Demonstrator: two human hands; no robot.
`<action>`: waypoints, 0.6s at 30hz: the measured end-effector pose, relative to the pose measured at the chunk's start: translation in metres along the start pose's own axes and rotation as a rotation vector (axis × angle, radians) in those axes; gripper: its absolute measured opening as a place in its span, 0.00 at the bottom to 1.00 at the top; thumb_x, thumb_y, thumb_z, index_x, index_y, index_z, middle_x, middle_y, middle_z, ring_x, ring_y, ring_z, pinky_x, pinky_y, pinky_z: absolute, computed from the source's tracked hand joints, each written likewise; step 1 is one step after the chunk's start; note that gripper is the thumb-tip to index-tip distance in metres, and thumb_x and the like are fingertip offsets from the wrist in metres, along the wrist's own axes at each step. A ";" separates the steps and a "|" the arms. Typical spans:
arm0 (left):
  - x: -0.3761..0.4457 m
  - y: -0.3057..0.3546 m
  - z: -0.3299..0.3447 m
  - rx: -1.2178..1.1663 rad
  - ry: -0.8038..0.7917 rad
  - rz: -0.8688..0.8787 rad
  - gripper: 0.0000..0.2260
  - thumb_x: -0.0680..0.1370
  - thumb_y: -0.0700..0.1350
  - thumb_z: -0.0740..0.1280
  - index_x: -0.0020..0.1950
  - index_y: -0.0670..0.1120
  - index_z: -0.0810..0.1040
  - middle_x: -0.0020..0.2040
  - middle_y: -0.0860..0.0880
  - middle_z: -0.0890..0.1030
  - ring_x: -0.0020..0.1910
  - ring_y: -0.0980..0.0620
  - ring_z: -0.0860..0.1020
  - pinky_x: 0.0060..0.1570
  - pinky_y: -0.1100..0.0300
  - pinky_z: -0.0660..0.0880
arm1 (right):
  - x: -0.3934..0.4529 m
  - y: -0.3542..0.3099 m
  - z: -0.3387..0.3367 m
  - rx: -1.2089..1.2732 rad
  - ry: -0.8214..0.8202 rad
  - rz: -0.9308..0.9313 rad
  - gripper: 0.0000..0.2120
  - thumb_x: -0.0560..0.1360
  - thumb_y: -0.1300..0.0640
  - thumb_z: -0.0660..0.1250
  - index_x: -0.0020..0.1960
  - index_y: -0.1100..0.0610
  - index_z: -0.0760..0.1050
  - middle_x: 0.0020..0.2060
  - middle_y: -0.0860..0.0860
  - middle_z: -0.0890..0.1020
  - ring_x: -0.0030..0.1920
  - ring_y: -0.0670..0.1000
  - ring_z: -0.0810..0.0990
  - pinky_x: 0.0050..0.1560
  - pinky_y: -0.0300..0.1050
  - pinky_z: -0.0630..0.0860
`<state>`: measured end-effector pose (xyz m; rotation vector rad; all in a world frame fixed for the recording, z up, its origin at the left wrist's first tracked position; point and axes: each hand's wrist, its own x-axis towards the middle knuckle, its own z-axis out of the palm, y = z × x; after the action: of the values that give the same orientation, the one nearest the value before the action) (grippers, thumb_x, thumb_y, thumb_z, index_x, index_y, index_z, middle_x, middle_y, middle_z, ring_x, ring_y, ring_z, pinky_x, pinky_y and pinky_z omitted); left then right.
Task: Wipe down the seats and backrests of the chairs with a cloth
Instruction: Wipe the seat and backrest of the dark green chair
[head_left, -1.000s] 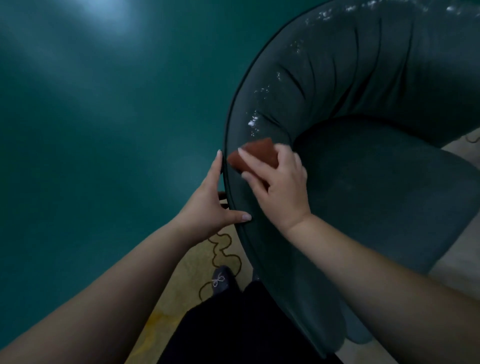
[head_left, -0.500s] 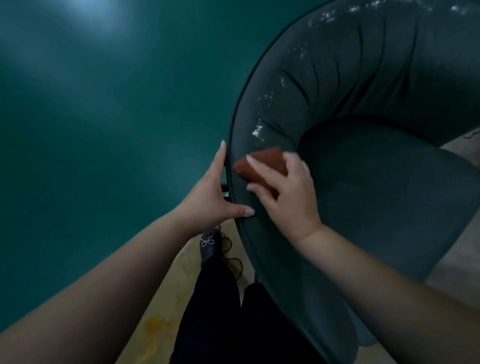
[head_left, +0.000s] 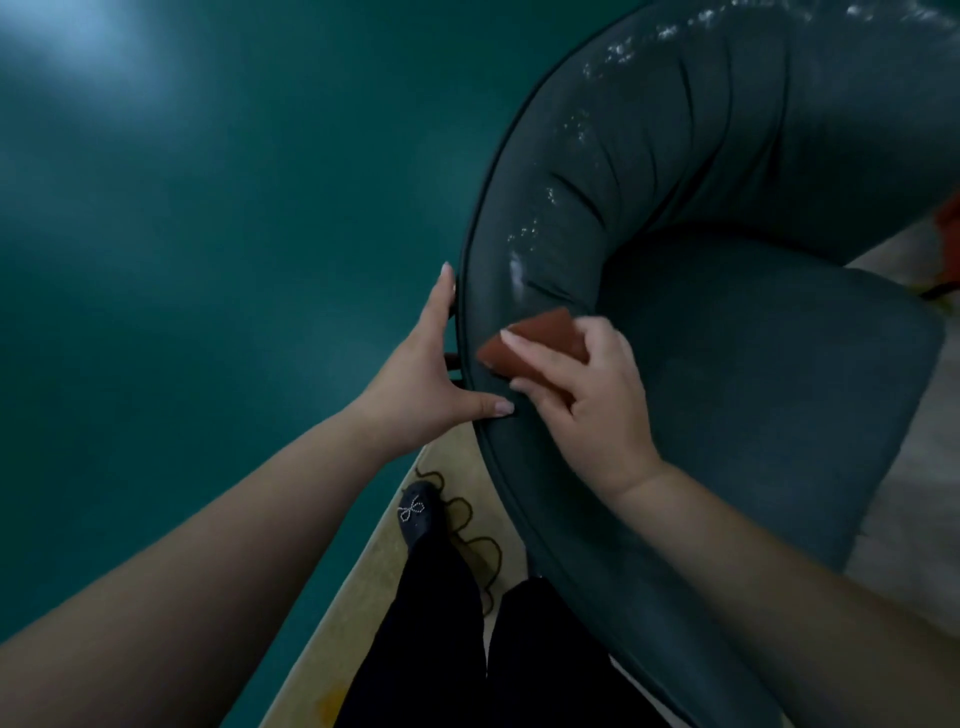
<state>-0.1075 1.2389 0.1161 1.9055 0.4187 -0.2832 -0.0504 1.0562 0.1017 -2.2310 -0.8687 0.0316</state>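
**Cloth pressed to the chair's backrest rim**

Nearest the camera, two legs in black trousers (head_left: 457, 639) stand on a yellowish rug (head_left: 363, 597) with a dark scalloped line, and one dark shoe (head_left: 415, 512) with a small beaded bow points forward beside the chair's base.

Above them, the left hand (head_left: 415, 384) braces the outer edge of the dark green chair (head_left: 779, 415): its fingers lie straight along the outside of the backrest and its thumb hooks over the piped rim, so the rim sits pinched between thumb and fingers.

Just to its right, the right hand (head_left: 587, 395) clasps a folded reddish-brown cloth (head_left: 540, 340), fingers curled over the top, holding it against the inner face of the backrest (head_left: 649, 156) close to the rim, where backrest and seat meet.

Further along the pleated backrest, whitish specks show along the upper curve. The seat (head_left: 769, 374) lies to the right, and a teal floor (head_left: 208, 234) spreads beyond on the left.
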 end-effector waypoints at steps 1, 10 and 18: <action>0.004 0.000 -0.003 0.002 -0.017 0.002 0.60 0.62 0.46 0.82 0.77 0.61 0.39 0.73 0.68 0.58 0.67 0.53 0.72 0.63 0.49 0.73 | 0.012 0.002 0.002 -0.012 0.010 0.013 0.17 0.74 0.48 0.65 0.63 0.43 0.78 0.53 0.56 0.74 0.52 0.57 0.72 0.52 0.53 0.74; 0.025 0.002 -0.019 0.039 -0.089 0.012 0.60 0.63 0.47 0.81 0.77 0.60 0.39 0.61 0.80 0.58 0.63 0.55 0.75 0.62 0.52 0.74 | 0.040 0.008 0.011 0.049 0.105 0.123 0.20 0.75 0.53 0.69 0.66 0.43 0.75 0.54 0.55 0.72 0.56 0.57 0.73 0.57 0.53 0.74; 0.039 0.009 -0.029 0.074 -0.131 0.030 0.59 0.63 0.48 0.81 0.77 0.59 0.38 0.65 0.70 0.60 0.64 0.54 0.74 0.64 0.52 0.73 | 0.092 0.019 0.018 -0.020 0.241 0.213 0.19 0.75 0.57 0.69 0.64 0.46 0.77 0.55 0.58 0.73 0.56 0.59 0.73 0.60 0.51 0.72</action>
<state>-0.0687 1.2689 0.1190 1.9507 0.2949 -0.4064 0.0267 1.1127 0.0966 -2.2789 -0.5027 -0.1441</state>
